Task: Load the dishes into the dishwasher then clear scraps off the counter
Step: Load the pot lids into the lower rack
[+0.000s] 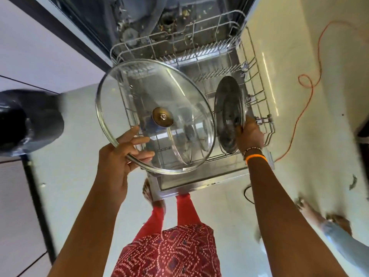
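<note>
the left hand (121, 154) grips the rim of a large glass lid (155, 116), held tilted above the pulled-out dishwasher rack (257, 100). the right hand (249, 134) pinches a steel plate (229, 114) standing on edge in the rack's right side.

Lower rack (257, 80) pulled out over the open dishwasher door (199, 176). Standing on edge in the rack: metal plate (227, 108) on the right, clear glass dish (182, 144) near the front. Pale floor (299, 56) carries an orange cable (317, 62), looped, right of the rack.
</note>
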`<action>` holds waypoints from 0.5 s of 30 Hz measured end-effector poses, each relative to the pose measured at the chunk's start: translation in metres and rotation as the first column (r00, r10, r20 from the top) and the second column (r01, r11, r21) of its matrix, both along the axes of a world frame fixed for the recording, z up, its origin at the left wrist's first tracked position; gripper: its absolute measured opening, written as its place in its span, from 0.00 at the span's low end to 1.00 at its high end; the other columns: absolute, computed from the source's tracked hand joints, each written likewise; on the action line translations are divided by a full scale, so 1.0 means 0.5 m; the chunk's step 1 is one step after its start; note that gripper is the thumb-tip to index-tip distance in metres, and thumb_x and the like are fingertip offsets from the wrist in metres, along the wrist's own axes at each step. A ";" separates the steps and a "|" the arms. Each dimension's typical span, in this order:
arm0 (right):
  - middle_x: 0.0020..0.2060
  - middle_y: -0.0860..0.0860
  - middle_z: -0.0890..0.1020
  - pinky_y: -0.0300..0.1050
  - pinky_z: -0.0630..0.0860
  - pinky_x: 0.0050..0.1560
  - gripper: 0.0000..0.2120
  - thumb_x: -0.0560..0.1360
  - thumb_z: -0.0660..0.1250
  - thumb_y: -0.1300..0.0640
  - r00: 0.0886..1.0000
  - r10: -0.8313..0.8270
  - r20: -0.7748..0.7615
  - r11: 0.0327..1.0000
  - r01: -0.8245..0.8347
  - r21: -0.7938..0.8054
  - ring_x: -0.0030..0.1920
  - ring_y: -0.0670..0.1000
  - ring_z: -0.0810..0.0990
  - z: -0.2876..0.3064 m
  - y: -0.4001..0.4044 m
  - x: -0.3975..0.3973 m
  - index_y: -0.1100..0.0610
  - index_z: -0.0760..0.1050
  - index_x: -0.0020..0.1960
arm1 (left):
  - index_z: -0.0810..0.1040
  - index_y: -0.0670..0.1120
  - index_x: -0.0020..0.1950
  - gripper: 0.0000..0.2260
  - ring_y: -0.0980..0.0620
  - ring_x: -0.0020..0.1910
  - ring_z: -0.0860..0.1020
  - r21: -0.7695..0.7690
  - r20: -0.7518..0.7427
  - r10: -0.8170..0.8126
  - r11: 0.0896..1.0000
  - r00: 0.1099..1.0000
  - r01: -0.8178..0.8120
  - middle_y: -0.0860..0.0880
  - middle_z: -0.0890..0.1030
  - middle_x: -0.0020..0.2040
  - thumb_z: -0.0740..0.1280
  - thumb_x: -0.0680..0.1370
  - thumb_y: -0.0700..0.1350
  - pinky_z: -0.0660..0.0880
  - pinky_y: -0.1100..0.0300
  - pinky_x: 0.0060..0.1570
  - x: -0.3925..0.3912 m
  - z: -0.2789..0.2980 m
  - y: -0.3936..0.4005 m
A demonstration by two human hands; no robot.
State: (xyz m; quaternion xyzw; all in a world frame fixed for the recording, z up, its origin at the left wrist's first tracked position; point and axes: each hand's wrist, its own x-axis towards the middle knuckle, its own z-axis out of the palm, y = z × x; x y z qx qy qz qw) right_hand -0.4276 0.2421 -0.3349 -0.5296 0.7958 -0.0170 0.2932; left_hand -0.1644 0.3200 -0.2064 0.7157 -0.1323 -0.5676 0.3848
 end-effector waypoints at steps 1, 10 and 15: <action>0.54 0.63 0.79 0.55 0.74 0.52 0.13 0.78 0.59 0.60 1.000 -0.004 0.014 1.000 0.004 0.010 0.54 0.64 0.78 -0.013 -0.002 0.001 0.61 0.70 0.61 | 0.79 0.48 0.56 0.16 0.47 0.41 0.84 -0.011 -0.022 0.008 1.000 1.000 -0.009 0.49 0.84 0.49 0.62 0.70 0.43 0.81 0.58 0.45 -0.003 -0.009 0.004; 0.54 0.58 0.72 0.37 0.65 0.48 0.18 0.75 0.64 0.45 0.973 -0.112 0.203 0.945 0.167 -0.281 0.52 0.54 0.72 0.015 0.058 0.023 0.61 0.71 0.51 | 0.79 0.44 0.54 0.23 0.48 0.33 0.83 0.000 -0.131 0.015 1.000 0.991 -0.015 0.47 0.84 0.46 0.50 0.72 0.29 0.81 0.58 0.38 -0.001 -0.040 0.025; 0.42 0.50 0.82 0.43 0.76 0.45 0.02 0.77 0.62 0.57 0.181 -0.505 0.844 0.738 0.598 0.314 0.42 0.47 0.81 0.142 0.120 0.085 0.51 0.72 0.47 | 0.81 0.45 0.53 0.23 0.45 0.34 0.83 -0.056 -0.250 -0.068 0.997 0.966 0.056 0.45 0.84 0.46 0.53 0.68 0.31 0.80 0.57 0.36 0.000 -0.022 0.027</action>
